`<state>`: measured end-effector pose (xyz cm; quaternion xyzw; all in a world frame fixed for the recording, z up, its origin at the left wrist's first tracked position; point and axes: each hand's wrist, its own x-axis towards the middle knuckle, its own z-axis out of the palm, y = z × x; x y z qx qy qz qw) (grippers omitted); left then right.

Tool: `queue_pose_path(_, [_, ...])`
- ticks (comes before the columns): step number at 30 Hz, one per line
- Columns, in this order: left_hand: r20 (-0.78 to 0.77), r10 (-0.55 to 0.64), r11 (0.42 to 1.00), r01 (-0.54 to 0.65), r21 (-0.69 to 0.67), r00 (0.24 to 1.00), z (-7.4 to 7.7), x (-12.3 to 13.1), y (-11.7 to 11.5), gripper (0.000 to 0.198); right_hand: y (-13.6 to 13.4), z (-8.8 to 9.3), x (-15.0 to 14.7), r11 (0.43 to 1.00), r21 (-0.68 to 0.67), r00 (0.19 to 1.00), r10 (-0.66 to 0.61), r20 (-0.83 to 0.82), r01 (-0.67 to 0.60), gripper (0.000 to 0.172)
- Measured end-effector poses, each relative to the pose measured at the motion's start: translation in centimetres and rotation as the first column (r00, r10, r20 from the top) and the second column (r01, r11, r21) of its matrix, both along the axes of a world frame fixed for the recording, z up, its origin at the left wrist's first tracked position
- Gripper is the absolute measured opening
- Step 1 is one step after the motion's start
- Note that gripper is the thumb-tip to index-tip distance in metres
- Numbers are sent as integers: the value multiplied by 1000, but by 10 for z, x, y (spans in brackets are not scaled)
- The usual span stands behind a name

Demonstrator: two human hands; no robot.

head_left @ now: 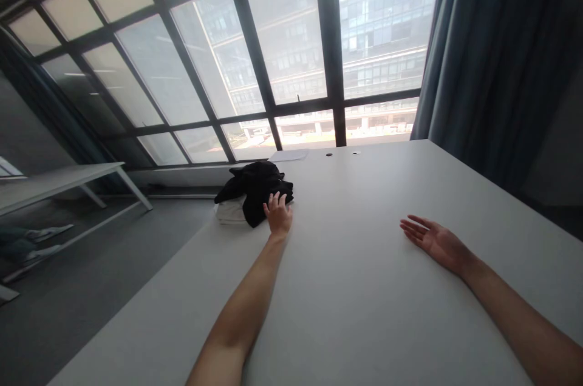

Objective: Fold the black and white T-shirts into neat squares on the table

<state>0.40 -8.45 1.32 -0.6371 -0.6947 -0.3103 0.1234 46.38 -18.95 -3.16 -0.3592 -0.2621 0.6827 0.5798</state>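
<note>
A heap of black cloth, perhaps clothing, lies crumpled near the left edge of the white table. Beneath it, a folded whitish cloth shows at the lower left. My left hand reaches to the right side of the black heap, with its fingers spread against the cloth; no grip on it shows. Well to the right, my right hand is held over or on the tabletop, palm turned inward and fingers stretched out, holding nothing.
White paper lies at the table's far edge, with a small dark round spot to its right. Large windows stand behind, and a blue-grey curtain hangs at right. Another white table stands left, a person's shoes below it.
</note>
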Motion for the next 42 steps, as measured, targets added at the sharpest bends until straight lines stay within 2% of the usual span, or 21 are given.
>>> queue_pose_path(2, [53,118,992,-116,-47,992,-4,-24,6,54,-1,1,0,1000,-3,1000,-5,-4,5,24])
queue_pose_path(4, [99,175,982,-165,-96,980,-9,-39,10,54,-2,4,-2,1000,-6,1000,-15,-12,15,23])
queue_pose_path(11, [169,198,980,-193,-45,965,-12,-70,20,49,-5,10,-6,999,2,999,-33,-15,33,20])
queue_pose_path(15, [158,171,984,-161,-72,973,-8,-71,22,43,-6,12,-7,999,-11,999,-32,-29,32,20])
queue_pose_path(20, [59,49,998,-51,31,997,0,-30,20,45,-5,14,-8,1000,-17,997,-19,-69,18,19])
queue_pose_path(23, [20,-102,994,101,47,995,1,6,12,39,-3,13,-8,999,-18,996,-33,-78,32,20])
queue_pose_path(26, [4,-297,952,296,73,955,-2,45,-6,32,-2,12,-9,999,-13,996,-42,-83,41,21])
queue_pose_path(30, [22,-563,824,559,90,826,-9,104,-53,24,-2,12,-8,1000,-18,997,-21,-81,20,21])
queue_pose_path(31, [20,-633,773,631,61,774,-11,119,-67,23,-2,12,-7,1000,-17,997,-14,-77,13,21])
queue_pose_path(34, [-26,-839,543,831,-125,544,-16,157,-106,19,-2,11,-6,1000,-2,998,3,-60,-3,20])
queue_pose_path(35, [-63,-870,492,853,-176,489,-17,166,-116,19,-2,11,-7,1000,3,999,5,-53,-5,20])
queue_pose_path(36, [-99,-884,468,859,-208,457,-17,172,-123,21,-3,11,-7,1000,9,999,5,-43,-4,19])
queue_pose_path(38, [-169,-873,484,851,-202,457,-13,175,-130,22,-5,11,-9,999,32,1000,-5,-10,5,18])
queue_pose_path(42, [-198,-803,571,821,13,562,3,154,-116,22,-9,12,-16,991,135,989,-39,146,19,18])
